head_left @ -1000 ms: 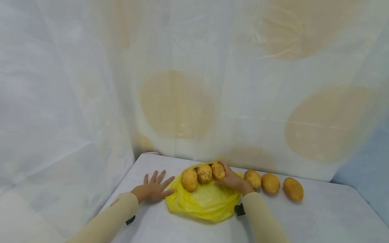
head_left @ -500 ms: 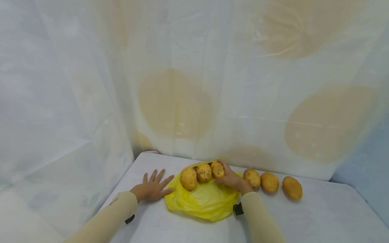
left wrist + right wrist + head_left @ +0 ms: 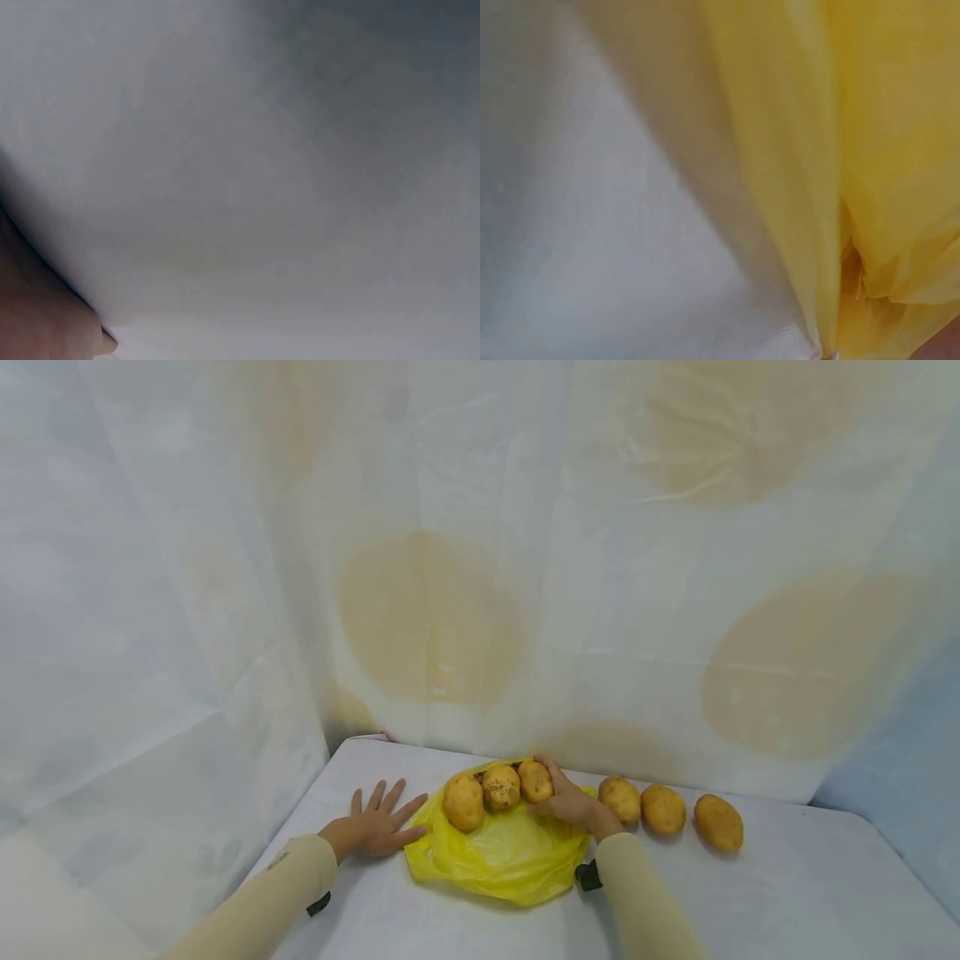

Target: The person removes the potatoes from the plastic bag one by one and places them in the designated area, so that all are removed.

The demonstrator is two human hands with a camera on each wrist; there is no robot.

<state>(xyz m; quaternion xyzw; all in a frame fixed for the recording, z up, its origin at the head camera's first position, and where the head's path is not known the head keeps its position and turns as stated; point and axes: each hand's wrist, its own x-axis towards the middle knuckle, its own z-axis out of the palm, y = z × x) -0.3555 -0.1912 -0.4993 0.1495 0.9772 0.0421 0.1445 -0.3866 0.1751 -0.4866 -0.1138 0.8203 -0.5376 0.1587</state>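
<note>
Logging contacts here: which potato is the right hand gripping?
The rightmost potato of the three at the yellow bag: the right hand curls round it; no hand grips the other five visible potatoes.

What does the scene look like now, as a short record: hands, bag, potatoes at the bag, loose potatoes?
Left hand: fingers spread on the white tabletop; thumb tip at the bag's left edge, contact unclear
Right hand: grips the end potato
Yellow bag: crumpled on the tabletop, partly under the right hand
Potatoes at bag: three along its far side: large potato, speckled potato, end potato; inside or on top unclear
Loose potatoes: three on the tabletop, right of the bag
</note>
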